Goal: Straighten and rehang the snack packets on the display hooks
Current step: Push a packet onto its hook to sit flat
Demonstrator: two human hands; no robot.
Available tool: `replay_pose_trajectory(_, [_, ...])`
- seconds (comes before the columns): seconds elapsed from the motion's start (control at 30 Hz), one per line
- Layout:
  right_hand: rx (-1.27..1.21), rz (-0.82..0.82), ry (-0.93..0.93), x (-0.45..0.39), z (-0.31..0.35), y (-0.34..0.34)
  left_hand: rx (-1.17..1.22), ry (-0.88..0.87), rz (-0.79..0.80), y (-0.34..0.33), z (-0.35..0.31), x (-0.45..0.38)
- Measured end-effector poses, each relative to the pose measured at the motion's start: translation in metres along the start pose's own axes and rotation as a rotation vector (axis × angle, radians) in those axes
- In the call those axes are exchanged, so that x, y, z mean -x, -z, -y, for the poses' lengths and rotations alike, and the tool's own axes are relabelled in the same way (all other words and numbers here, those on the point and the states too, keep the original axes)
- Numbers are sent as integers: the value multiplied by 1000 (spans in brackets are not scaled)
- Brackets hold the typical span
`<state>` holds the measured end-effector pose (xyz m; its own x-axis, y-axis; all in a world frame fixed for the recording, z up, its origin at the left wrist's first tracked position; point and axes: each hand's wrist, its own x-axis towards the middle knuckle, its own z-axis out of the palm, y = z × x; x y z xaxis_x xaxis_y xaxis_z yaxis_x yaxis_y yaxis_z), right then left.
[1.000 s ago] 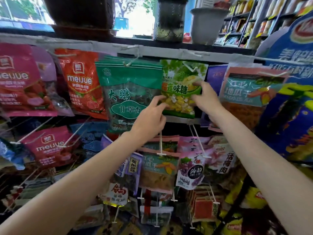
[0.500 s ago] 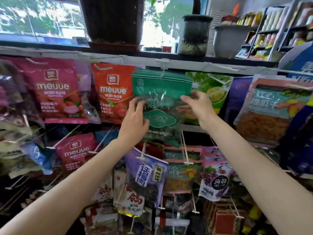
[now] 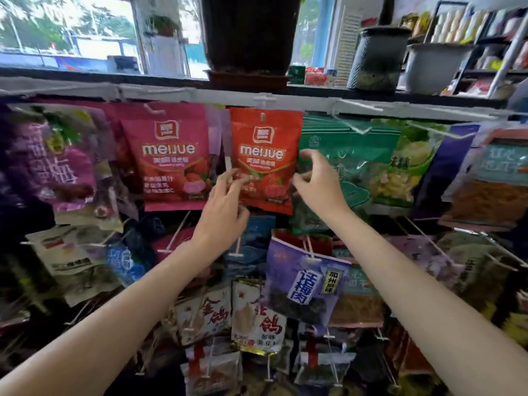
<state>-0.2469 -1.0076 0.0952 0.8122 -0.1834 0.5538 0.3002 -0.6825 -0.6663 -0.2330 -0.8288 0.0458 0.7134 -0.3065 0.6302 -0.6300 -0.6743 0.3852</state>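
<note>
**Orange-red packet held at both lower edges**

Orange-red meijue packet (image 3: 265,158) hung from a white hook (image 3: 264,99) on the top rail (image 3: 171,94), between a pink meijue packet (image 3: 168,155) on its left and a green packet (image 3: 347,155) on its right. The left hand (image 3: 223,207) reached up to the packet's lower left edge; its fingers (image 3: 238,181) were curled and pinched that edge. The right hand (image 3: 320,184) was at the lower right edge, where the thumb and one finger pinched the packet's side, and the other fingers were bent loosely above, in front of the green packet. The packet hung nearly straight, with its bottom slightly over the green one. Below the hands, a purple packet (image 3: 303,284) hung tilted on a lower hook. The frame was a little blurred at the sides.
</note>
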Motion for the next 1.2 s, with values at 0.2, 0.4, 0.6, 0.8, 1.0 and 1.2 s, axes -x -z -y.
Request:
replay_pose_trajectory(0.2, [-82, -49, -183, -18, 15, -39, -53, 82, 10, 33, 36, 16])
replay_pose_trajectory(0.4, [-35, -90, -246, -29, 22, -55, -103, 188, 50, 45, 57, 20])
replay_pose_trajectory(0.6, [-81, 100, 60, -13, 52, -75, -44, 421, -91, 67, 70, 7])
replay_pose_trajectory(0.8, [-341, 458, -244, -27, 80, -111, 725, 757, -387, 100, 86, -27])
replay_pose_trajectory(1.0, [-421, 327, -156, -30, 100, -129, 696, 598, -225, 114, 83, -31])
replay_pose_trajectory(1.2, [-238, -52, 135, -18, 152, -148, 813, 650, -4, 147, 117, -21])
